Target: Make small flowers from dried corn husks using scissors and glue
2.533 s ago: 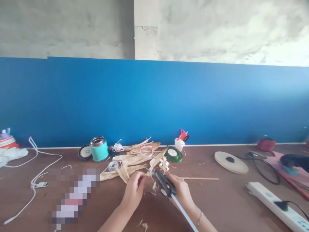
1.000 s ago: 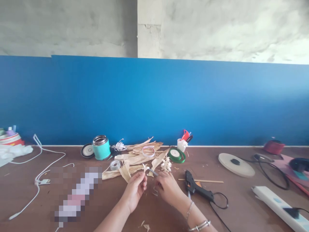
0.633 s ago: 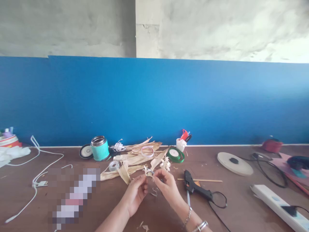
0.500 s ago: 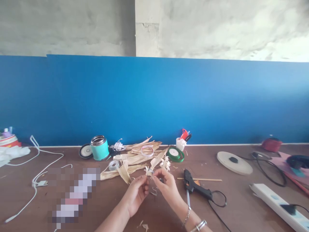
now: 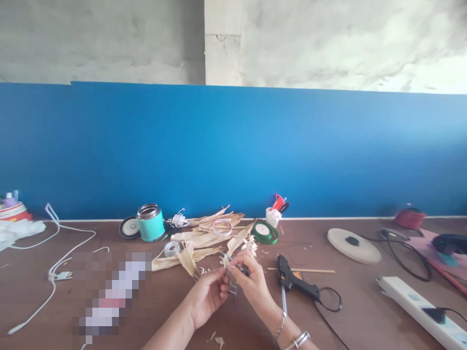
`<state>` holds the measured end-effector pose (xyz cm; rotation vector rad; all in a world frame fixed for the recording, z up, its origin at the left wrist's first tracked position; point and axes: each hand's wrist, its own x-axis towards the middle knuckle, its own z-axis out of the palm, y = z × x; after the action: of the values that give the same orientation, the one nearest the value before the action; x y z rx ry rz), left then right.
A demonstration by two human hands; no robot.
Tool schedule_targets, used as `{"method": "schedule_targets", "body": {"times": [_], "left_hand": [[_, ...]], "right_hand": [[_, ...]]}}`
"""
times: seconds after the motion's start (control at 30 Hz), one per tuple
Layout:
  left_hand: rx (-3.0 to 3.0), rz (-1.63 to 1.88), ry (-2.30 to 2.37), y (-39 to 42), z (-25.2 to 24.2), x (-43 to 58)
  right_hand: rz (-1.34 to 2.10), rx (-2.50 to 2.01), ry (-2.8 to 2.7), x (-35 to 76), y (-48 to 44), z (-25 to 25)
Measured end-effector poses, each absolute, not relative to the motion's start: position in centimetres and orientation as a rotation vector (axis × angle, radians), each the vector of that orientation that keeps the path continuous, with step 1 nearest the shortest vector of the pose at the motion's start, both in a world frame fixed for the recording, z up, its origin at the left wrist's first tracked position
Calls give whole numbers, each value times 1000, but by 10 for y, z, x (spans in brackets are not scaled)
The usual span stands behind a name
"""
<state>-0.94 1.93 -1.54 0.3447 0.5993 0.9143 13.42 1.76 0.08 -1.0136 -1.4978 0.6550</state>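
Observation:
My left hand [image 5: 208, 295] is closed, thumb and fingers pinched together. Its tips meet those of my right hand [image 5: 251, 279], which is also pinched, above the table middle. Whatever is between the fingertips is too small and hidden to make out. Just beyond them lie dried corn husks [image 5: 199, 238] in a loose pile, with pale husk petals [image 5: 250, 246] behind my right hand. Something dark shows behind my right fingers, its kind unclear. A black glue gun [image 5: 297, 282] lies to the right of my right hand, on its side.
A thin wooden stick [image 5: 317, 271] lies behind the glue gun. A green ribbon roll [image 5: 265, 233], a white cup [image 5: 273, 216] with pens, and a turquoise flask [image 5: 150, 223] stand farther back. A white power strip [image 5: 419, 308] is at right; white cables [image 5: 54, 272] run at left.
A small pale husk flower showed above my fingertips before; now it no longer shows there. My right fingers have curled slightly inward. The things on the table have stayed put.

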Motion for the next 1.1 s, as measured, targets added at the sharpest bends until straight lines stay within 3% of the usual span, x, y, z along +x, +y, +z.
{"method": "schedule_targets", "body": {"times": [1.1], "left_hand": [[342, 880, 623, 14, -8, -8]], "right_hand": [[595, -1070, -1512, 131, 15, -1]]}}
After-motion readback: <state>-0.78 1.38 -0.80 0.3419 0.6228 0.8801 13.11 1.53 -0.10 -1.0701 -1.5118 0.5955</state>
